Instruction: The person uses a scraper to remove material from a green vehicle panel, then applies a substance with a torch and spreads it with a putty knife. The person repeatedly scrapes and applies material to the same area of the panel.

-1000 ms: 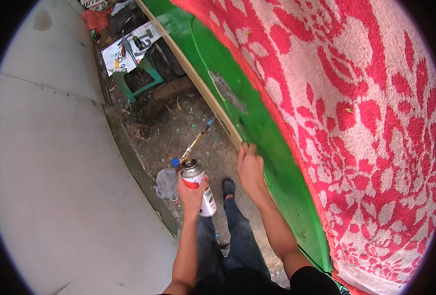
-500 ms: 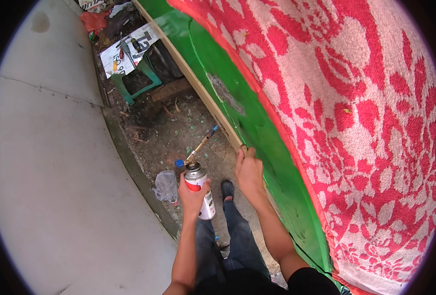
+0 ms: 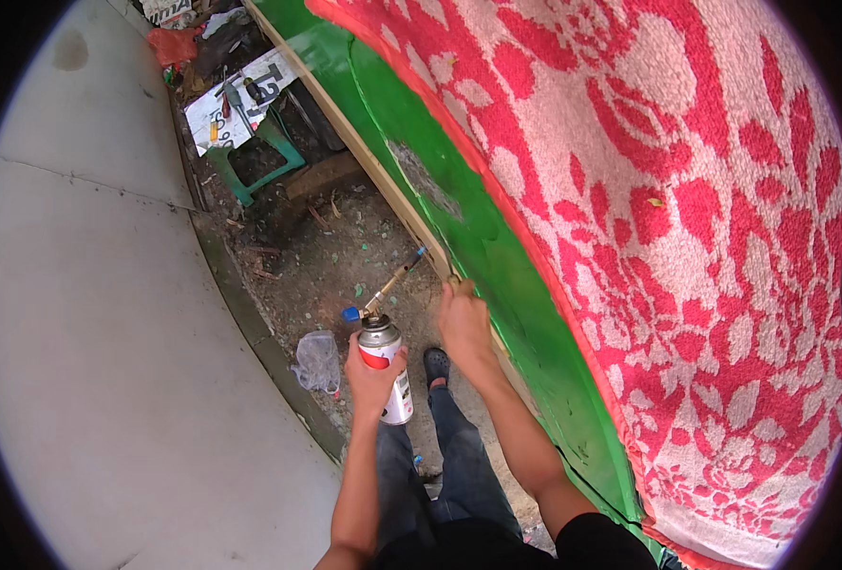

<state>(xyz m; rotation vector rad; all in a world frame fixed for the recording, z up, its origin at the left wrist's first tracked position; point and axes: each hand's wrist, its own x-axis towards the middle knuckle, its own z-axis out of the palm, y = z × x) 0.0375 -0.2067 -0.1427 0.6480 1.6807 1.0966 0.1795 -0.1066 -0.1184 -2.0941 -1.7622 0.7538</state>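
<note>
My left hand (image 3: pixel 371 380) is wrapped round the white and red gas canister (image 3: pixel 399 404) of a blowtorch. Its brass burner tube (image 3: pixel 394 283), with a blue knob (image 3: pixel 350 313) at the base, slants up and right. The bluish nozzle end (image 3: pixel 422 253) points at the tan edge strip (image 3: pixel 383 180) of a green panel (image 3: pixel 468 223); whether that blue is flame I cannot tell. Against this strip, right of the torch, my right hand (image 3: pixel 464 325) is closed on a small tan-ended tool (image 3: pixel 454 281), mostly hidden by the fingers.
A red and pink patterned cloth (image 3: pixel 668 285) drapes over the green panel on the right. On the left runs a pale wall (image 3: pixel 107 332). A green stool (image 3: pixel 269 161) carries a white board (image 3: pixel 217 119) with hand tools. A clear plastic bag (image 3: pixel 318 361) lies by the wall.
The torch nozzle has come slightly right, closer to the tan strip. My right hand has shifted a little left along the edge. The whole view has drifted slightly.
</note>
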